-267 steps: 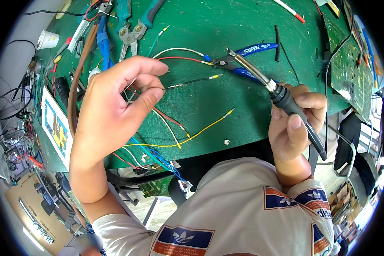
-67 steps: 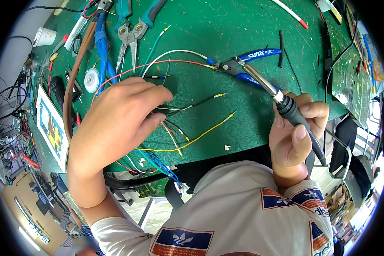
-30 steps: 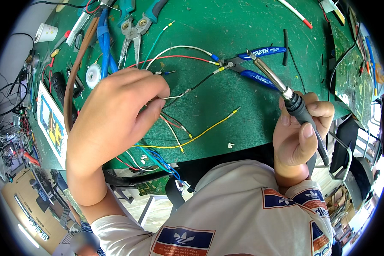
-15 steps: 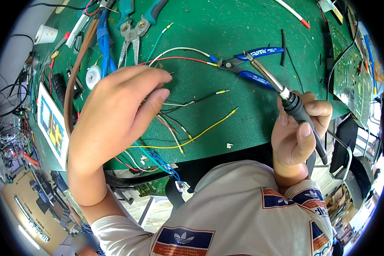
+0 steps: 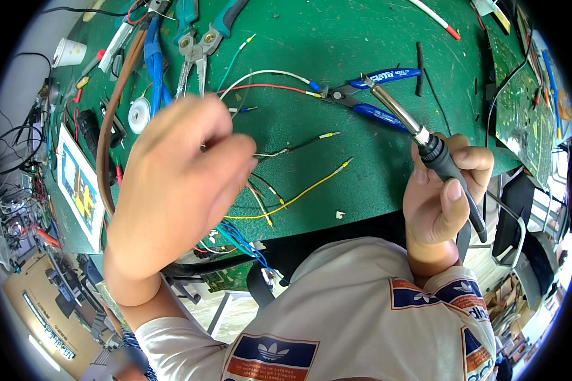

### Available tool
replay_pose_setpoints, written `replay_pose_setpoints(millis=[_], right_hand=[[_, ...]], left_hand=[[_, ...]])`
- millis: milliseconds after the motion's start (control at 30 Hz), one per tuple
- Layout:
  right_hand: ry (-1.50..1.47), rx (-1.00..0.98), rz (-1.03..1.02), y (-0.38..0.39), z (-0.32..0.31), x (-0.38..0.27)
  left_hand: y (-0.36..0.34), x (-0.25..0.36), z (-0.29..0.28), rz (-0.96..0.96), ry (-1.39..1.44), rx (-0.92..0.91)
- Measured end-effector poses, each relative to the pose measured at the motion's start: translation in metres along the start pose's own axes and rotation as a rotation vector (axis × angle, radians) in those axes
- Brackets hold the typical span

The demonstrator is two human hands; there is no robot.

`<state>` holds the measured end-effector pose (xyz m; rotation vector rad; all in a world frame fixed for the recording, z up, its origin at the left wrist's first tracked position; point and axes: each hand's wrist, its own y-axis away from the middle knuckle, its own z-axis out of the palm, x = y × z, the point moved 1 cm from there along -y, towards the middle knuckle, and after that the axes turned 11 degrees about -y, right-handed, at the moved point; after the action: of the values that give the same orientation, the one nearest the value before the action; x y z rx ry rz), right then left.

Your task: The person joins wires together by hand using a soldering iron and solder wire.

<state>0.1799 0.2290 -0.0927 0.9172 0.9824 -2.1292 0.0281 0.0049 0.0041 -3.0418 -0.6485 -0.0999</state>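
My right hand [image 5: 448, 190] grips a soldering iron [image 5: 443, 164] by its dark handle, its metal tip pointing up and left above the blue-handled cutters [image 5: 376, 113]. My left hand [image 5: 181, 181] is curled over a bundle of wires, thumb pressed toward the fingers and slightly blurred; what lies inside its grasp is hidden. From around it fan out a yellow wire [image 5: 305, 199], a black wire [image 5: 306, 142], a white wire [image 5: 264, 71], a red wire [image 5: 273, 86] and a teal wire [image 5: 232, 61], several with ferrule ends. A short blue-ended wire [image 5: 243, 110] shows beside the fingers.
Teal-handled pliers [image 5: 198, 49] lie beyond my left hand. Left of it are a white spool [image 5: 139, 115], a brown cable [image 5: 111, 120] and a picture card [image 5: 79, 187]. A paper cup [image 5: 68, 53] stands far left. A white, red-ended stick [image 5: 437, 19] lies at the far edge.
My left hand has curled its fingers inward and turned slightly, uncovering the blue-ended wire. Some wires near it have shifted. My right hand and the soldering iron have barely moved.
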Motion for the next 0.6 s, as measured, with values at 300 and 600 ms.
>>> replay_pose_setpoints(millis=[300, 600], right_hand=[[-0.018, -0.004, -0.043, 0.000, 0.001, 0.003], [-0.050, -0.097, -0.044, 0.001, -0.004, 0.002]], left_hand=[[0.002, 0.009, 0.009, 0.003, 0.025, -0.226], [0.001, 0.010, 0.022, -0.076, -0.046, -0.271]])
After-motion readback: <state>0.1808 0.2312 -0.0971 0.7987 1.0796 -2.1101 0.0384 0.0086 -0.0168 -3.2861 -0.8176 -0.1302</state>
